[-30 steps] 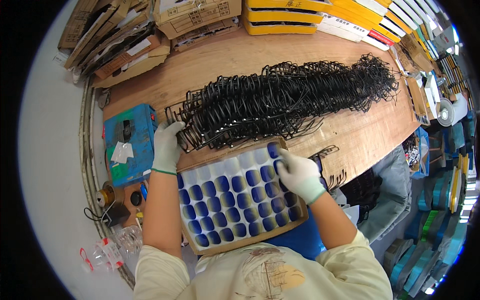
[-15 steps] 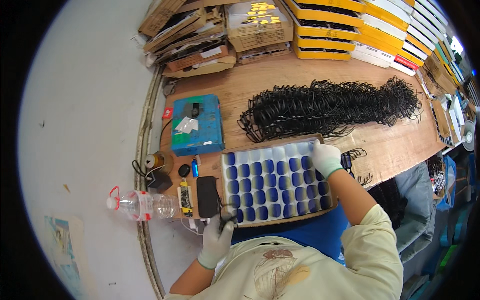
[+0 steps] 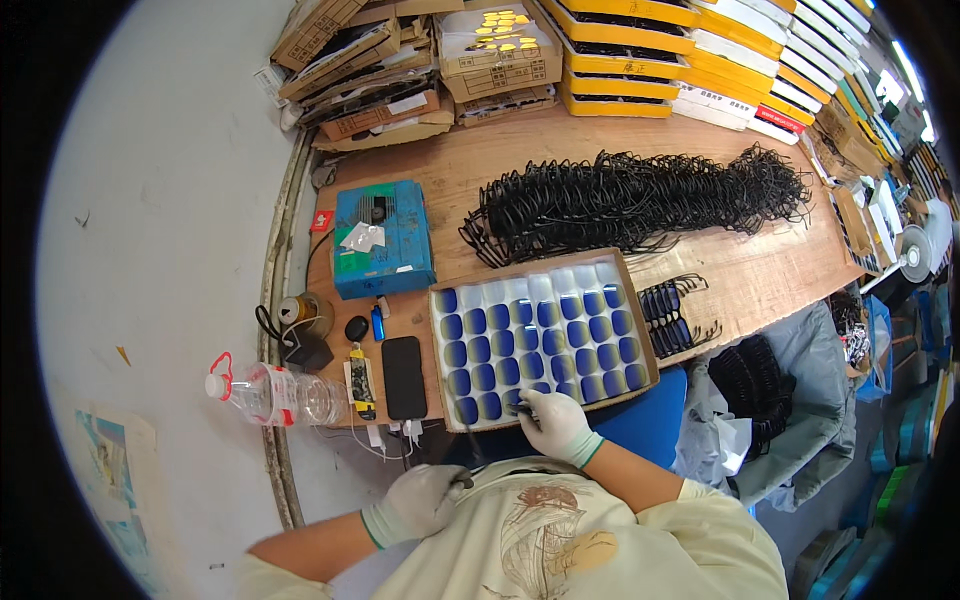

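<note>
My left hand (image 3: 422,502), in a pale glove, is closed in front of my shirt. It grips a black eyeglass frame (image 3: 462,479), mostly hidden by the fingers and blurred. My gloved right hand (image 3: 557,428) is over the front edge of a cardboard tray (image 3: 643,335). Its fingers are pinched together at a small dark thing, too unclear to name. Rows of blue tinted lenses (image 3: 553,342) lie in the tray's white cells, and several cells at the back look pale. Beside the tray's right wall sit folded black glasses with dark lenses (image 3: 668,315).
A long heap of black wire frames (image 3: 640,205) lies behind the tray. Leftward are a blue box (image 3: 383,240), a black phone (image 3: 404,378), a yellow-handled tool (image 3: 361,385) and a plastic bottle (image 3: 285,396). Stacked yellow trays (image 3: 620,68) and cartons (image 3: 498,60) stand at the back.
My right hand has moved from the tray's far right corner to its front edge. The left hand has drawn down toward my shirt, away from the phone, with the black eyeglass frame.
</note>
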The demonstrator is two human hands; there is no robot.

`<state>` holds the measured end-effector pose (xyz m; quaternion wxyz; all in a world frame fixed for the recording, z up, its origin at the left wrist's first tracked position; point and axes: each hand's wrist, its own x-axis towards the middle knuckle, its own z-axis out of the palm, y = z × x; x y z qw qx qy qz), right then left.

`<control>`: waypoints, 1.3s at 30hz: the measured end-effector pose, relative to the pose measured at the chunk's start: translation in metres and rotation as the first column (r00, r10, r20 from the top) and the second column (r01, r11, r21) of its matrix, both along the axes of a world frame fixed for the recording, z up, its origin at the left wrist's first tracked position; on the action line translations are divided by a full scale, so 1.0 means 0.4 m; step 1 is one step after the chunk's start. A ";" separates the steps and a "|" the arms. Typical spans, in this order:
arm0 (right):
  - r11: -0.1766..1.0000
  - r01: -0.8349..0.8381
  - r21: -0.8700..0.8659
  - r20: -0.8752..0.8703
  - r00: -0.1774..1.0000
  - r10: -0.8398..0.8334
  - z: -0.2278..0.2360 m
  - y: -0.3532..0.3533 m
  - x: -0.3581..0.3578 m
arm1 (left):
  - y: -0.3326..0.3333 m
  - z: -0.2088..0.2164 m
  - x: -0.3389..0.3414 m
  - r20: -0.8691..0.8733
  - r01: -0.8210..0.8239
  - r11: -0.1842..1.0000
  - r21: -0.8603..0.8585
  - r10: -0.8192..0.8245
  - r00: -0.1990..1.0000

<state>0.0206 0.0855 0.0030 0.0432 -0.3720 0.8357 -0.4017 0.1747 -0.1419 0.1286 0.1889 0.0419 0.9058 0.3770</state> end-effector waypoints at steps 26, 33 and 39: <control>0.945 -0.320 0.063 -0.221 0.919 0.325 -0.045 0.093 -0.040 | 0.078 -0.348 -0.236 -0.640 -0.301 0.953 -0.028 0.214 0.738; 0.830 0.439 -0.345 0.696 0.713 -0.088 0.058 0.059 -0.006 | 0.116 -0.205 -0.224 -0.359 -0.344 0.931 0.126 0.366 0.859; 0.819 0.425 -0.385 0.780 0.625 0.043 0.145 -0.041 -0.058 | 0.124 -0.159 -0.252 -0.307 -0.345 0.893 0.289 0.428 0.850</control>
